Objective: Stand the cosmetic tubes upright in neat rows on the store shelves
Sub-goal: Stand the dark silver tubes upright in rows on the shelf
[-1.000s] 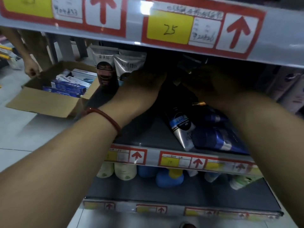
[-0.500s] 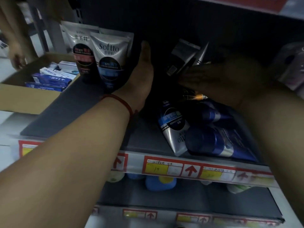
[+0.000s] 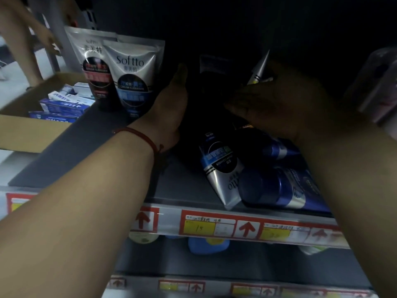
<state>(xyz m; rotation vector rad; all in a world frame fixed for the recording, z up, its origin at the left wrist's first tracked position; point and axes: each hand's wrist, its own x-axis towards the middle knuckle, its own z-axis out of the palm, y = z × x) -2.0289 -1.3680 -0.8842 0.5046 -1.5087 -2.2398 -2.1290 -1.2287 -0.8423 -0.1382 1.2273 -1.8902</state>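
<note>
Two Softto tubes [image 3: 133,78] stand upright side by side, upper left of the frame, on the shelf [image 3: 64,151]. Toppled tubes [image 3: 221,168] lie centre right, near its front edge. My left hand [image 3: 169,112], fingers straight, stands just beside the upright pair. My right hand [image 3: 275,104] is above the toppled tubes, in shadow; I cannot tell its grasp.

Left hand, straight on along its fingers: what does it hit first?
The left hand points deep into the shelf, passing just right of the upright blue Softto tube. First in line is probably the dim grey pack at the back, but darkness leaves depth unclear.
</note>
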